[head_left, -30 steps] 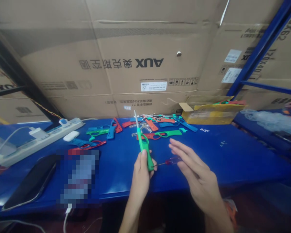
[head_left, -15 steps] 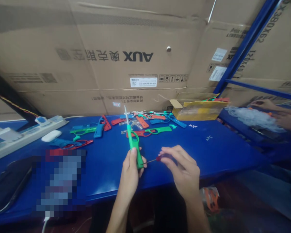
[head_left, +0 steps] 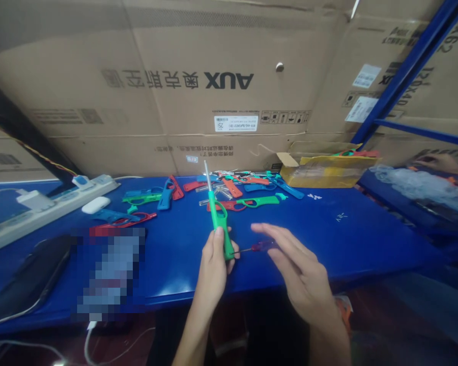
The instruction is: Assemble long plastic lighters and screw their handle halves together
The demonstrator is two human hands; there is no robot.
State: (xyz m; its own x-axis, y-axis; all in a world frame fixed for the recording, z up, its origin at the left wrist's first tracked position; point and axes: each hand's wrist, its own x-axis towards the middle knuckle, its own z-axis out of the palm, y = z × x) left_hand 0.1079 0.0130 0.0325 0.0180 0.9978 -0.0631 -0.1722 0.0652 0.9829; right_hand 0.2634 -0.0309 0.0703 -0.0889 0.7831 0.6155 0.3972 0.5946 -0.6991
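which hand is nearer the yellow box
Right. The right hand is in front of the yellow box, slightly left; the left hand is farther left of it.

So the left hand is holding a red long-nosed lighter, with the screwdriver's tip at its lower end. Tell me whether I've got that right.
Not quite: the long-nosed lighter in the left hand is green, not red, as the head view shows. The screwdriver's tip is at its lower end, as you say.
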